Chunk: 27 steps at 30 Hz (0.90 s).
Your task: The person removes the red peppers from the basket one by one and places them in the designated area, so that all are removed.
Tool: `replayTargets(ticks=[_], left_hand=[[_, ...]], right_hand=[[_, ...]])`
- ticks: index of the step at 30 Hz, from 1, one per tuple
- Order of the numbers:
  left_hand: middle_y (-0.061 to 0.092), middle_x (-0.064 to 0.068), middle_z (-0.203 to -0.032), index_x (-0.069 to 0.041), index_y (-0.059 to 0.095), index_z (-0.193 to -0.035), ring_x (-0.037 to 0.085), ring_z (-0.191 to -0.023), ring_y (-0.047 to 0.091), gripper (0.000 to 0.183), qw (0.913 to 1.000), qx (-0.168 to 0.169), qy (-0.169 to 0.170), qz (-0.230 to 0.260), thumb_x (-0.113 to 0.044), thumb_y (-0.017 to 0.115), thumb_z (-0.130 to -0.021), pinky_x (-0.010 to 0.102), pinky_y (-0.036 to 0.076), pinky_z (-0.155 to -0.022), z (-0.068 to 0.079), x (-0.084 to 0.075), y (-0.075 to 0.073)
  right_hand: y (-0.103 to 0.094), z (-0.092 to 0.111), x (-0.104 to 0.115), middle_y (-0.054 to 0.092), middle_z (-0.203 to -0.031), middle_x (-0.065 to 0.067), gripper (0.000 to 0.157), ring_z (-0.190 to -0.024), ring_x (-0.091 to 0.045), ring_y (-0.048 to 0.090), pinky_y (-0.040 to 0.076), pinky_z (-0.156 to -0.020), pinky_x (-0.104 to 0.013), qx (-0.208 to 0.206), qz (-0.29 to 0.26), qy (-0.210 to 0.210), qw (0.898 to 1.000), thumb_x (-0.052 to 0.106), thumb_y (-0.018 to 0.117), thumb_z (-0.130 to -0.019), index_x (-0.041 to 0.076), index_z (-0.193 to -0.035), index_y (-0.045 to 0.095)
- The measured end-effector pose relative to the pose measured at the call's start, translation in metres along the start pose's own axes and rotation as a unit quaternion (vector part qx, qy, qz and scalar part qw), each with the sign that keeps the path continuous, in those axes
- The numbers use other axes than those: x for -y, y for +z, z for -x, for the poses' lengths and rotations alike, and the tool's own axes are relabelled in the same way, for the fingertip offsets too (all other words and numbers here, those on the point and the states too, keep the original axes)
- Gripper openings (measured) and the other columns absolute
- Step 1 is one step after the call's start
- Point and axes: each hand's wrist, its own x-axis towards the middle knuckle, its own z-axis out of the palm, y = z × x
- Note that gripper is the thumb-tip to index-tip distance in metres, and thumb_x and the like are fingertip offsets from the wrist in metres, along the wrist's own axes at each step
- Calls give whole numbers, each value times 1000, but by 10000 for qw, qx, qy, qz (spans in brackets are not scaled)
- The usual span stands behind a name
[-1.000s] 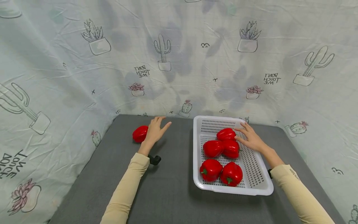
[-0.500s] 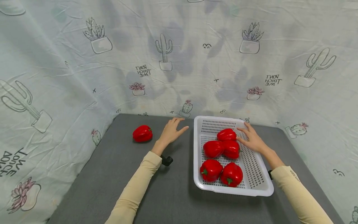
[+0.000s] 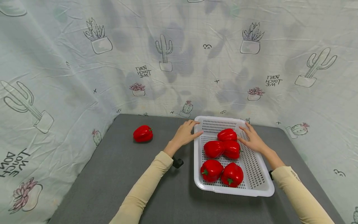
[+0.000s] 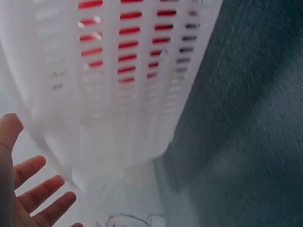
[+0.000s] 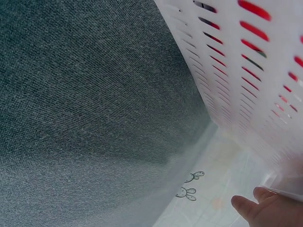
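A white perforated plastic basket (image 3: 197, 174) stands on the grey table, holding several red bell peppers (image 3: 233, 174). My left hand (image 3: 183, 134) hovers at the basket's left rim, fingers spread and thumb reaching over the edge. In the left wrist view its fingers (image 4: 42, 195) are spread beside the basket wall (image 4: 106, 137), with nothing in them. Over the right rim lies my right hand (image 3: 254, 140), thumb and fingers apart, near the back peppers. The right wrist view shows its fingertips (image 5: 244, 206) right at the rim.
One more red bell pepper (image 3: 143, 133) lies on its side on the grey table (image 3: 98, 186), left of the basket. A pale cloth printed with cacti (image 3: 179, 62) hangs behind and around the table. A small black device (image 3: 177, 162) is strapped to the left wrist.
My left hand has moved right, away from the lone pepper and over to the basket's left rim. The right hand and the basket have stayed nearly in place.
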Motion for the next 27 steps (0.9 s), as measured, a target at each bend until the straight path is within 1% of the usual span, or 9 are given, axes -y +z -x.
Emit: replayTargets(ticks=[3, 7, 10, 15, 20, 23, 27], left_hand=[[51, 5, -128, -16, 50, -132, 21, -113, 51, 57, 9997, -40, 210, -109, -53, 52, -89, 40, 44, -95, -3, -7, 4], [53, 4, -125, -15, 52, -130, 21, -113, 52, 55, 9983, -161, 491, -265, -51, 54, -88, 41, 40, -100, -6, -16, 8], [54, 3, -124, -15, 52, -129, 20, -112, 53, 53, 9975, -137, 637, -267, -49, 56, -88, 40, 40, -100, -8, -23, 8], [53, 3, -126, -15, 52, -129, 17, -112, 52, 54, 9968, 101, 771, -207, -50, 56, -88, 33, 46, -93, -9, -35, 10], [51, 2, -129, -16, 49, -132, 15, -114, 50, 57, 9957, 467, 767, -216, -51, 55, -88, 32, 48, -91, -12, -41, 15], [51, 0, -129, -19, 49, -133, 14, -114, 50, 58, 9948, 651, 756, -222, -54, 54, -87, 32, 47, -92, -13, -44, 19], [52, -1, -129, -19, 50, -132, 13, -116, 50, 61, 9927, 859, 808, -270, -58, 53, -85, 30, 45, -96, -14, -47, 24]], right_hand=[[0, 1, 1, 4, -151, -27, 69, -133, -53, 12, 20, -99, -70, 45, -24, 48, 10000, 32, 59, -90, -2, -142, 30], [0, 2, 2, 4, -151, -27, 69, -133, -53, 12, 20, -99, -69, 45, -27, 52, 10000, 32, 58, -90, -3, -142, 28], [0, 2, 1, 4, -151, -28, 69, -133, -53, 12, 19, -100, -69, 28, -10, 38, 10000, 32, 58, -90, -3, -142, 29], [1, 1, -1, 4, -151, -27, 68, -133, -53, 14, 20, -100, -69, -8, 25, 68, 10000, 33, 58, -90, -3, -141, 30], [1, 1, -1, 5, -151, -27, 68, -132, -53, 15, 21, -100, -68, -7, 10, 67, 10000, 33, 58, -90, -3, -141, 31], [2, 2, -1, 5, -150, -28, 67, -132, -53, 16, 21, -100, -68, -18, -12, 31, 10000, 32, 58, -90, -3, -140, 32], [3, 2, -1, 5, -150, -28, 65, -132, -53, 16, 21, -100, -68, -50, -38, -6, 10000, 30, 59, -90, -3, -140, 34]])
